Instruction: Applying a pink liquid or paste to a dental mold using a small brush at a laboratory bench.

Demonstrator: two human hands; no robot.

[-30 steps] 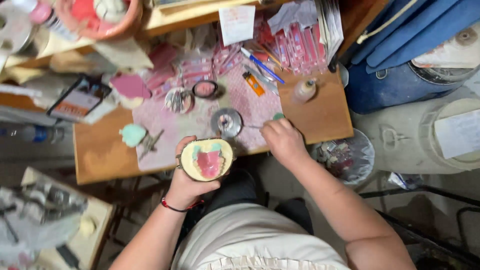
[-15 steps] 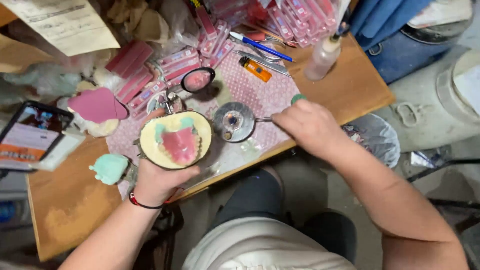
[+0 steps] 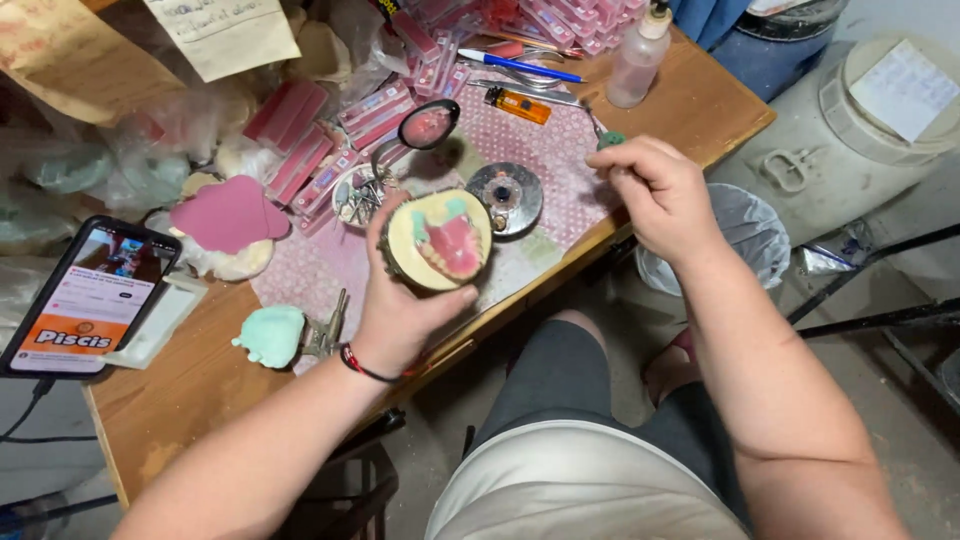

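Denture mould [image 3: 437,240], a round cream-coloured block with pink wax gums, a row of teeth and pale green patches set in its face, is held above the near edge of the wooden table [image 3: 180,400]. Left hand [image 3: 405,300] clamps it from below and behind, thumb on the lower rim, fingers wrapped round the far side; a dark band sits on that wrist. Right hand [image 3: 655,190] is closed on a thin metal tool with a green handle [image 3: 607,138], its tip over the patterned pink cloth [image 3: 560,150], well apart from the mould. Just beyond the mould on the cloth lies a round metal dish [image 3: 506,196]. Also noted: a small round mirror [image 3: 427,124], an orange lighter [image 3: 518,104], a blue pen [image 3: 520,66], a clear squeeze bottle [image 3: 638,58], a lit phone [image 3: 90,292] at the left edge, a mint green cast [image 3: 270,335] beside keys [image 3: 330,330]
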